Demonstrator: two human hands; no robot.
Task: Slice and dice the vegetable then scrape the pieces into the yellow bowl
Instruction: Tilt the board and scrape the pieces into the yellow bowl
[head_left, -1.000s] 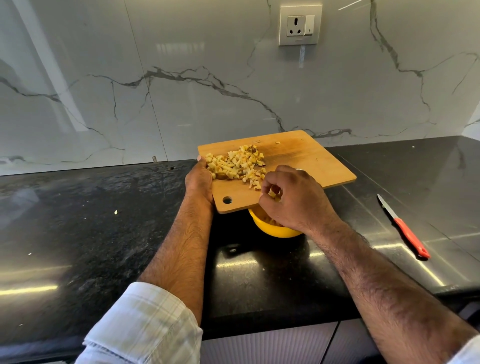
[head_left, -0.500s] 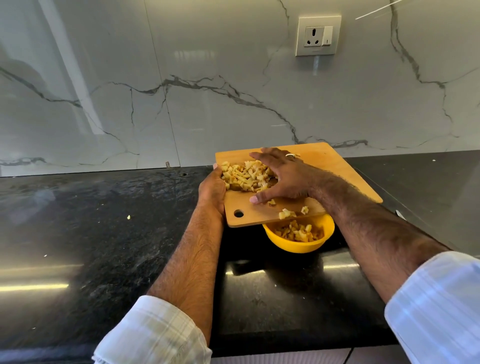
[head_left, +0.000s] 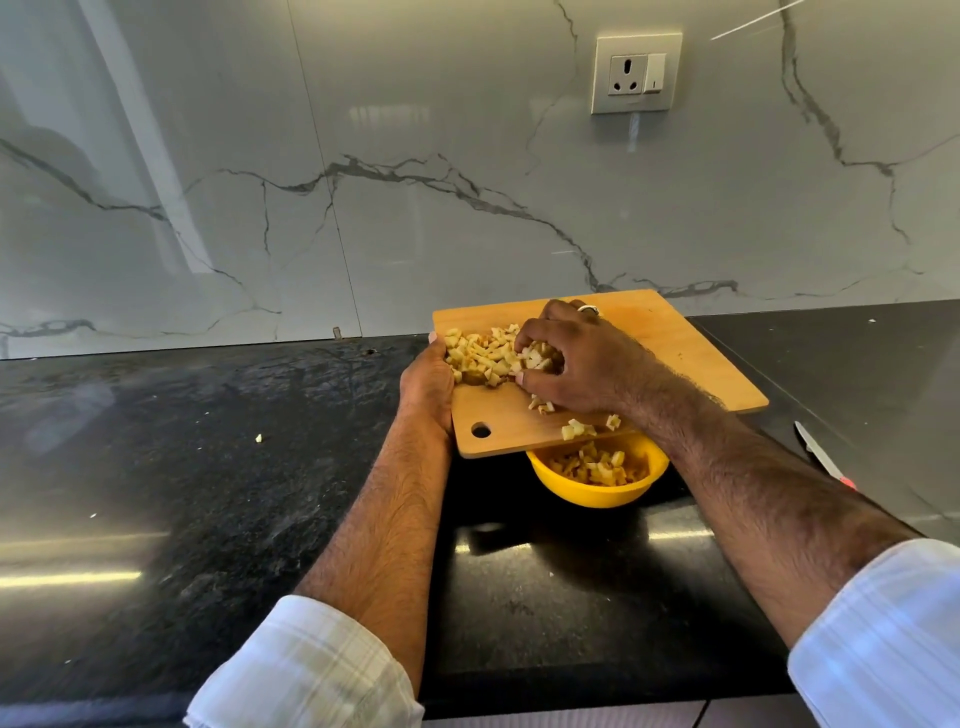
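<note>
Diced vegetable pieces (head_left: 485, 356) lie in a heap on the left part of the wooden cutting board (head_left: 675, 358), at the centre of the frame, with a few strays (head_left: 576, 429) near the board's lower edge and a good share already in the yellow bowl (head_left: 597, 491) just below that edge. The right hand (head_left: 576, 358) sits over the heap with its fingers curled down into the pieces, raking rather than holding any one thing. The left hand (head_left: 428, 384) has its grip closed on the board's left edge, holding it out over the bowl.

The step in hand looks like the scraping, roughly halfway through. To do it well, the board's lower edge should stay above the bowl's mouth and tip slightly toward it, while the raking fingers pull the heap in short strokes straight to the rim, cupped so that pieces do not escape sideways onto the black counter (head_left: 208, 467), where one stray bit (head_left: 258, 438) already lies. A steady left hand matters most; a wobble would scatter the dice. The knife (head_left: 823, 457) lies idle at the right edge of the frame.
</note>
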